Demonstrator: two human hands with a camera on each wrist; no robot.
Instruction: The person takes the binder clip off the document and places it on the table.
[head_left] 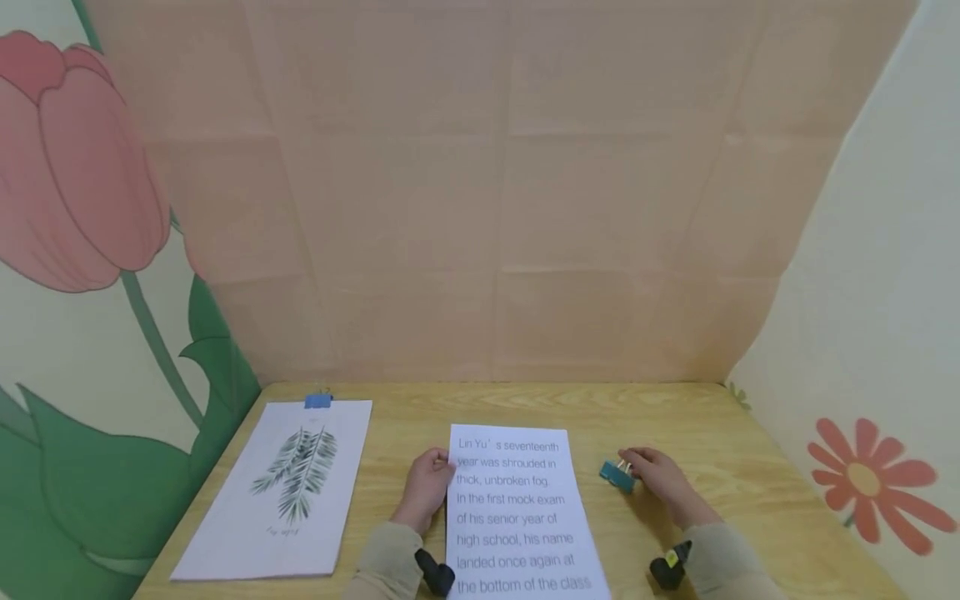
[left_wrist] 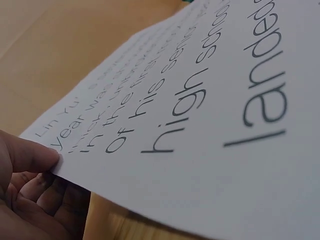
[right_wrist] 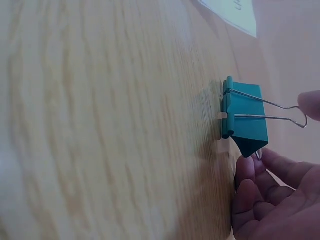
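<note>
creased pinkish covering backs the wood-grained bench, with a painted tulip to the left and a red flower to the right. from the head view, the printed sheet is at the middle of the bench, its near end running out of frame. the left hand pinches its left edge near the top; the right hand grips a teal clip just right of the sheet, not touching it. keeping the sheet's top edge square to the clip would probably help most. farther left lies a leaf picture with a blue clip at its top – apart from the left hand, though a wide sweep of that arm could brush it.

in the left wrist view, the thumb presses on top of the sheet and curled fingers lie beneath, the held edge raised off the bench. a light, steady pinch should do; squeezing harder might crease the paper.

in the right wrist view, the thumb meets one wire handle and the fingertips the other – even pressure on both should stop the clip twisting. whether its mouth is parted, i cannot tell. a white paper corner shows above.
</note>
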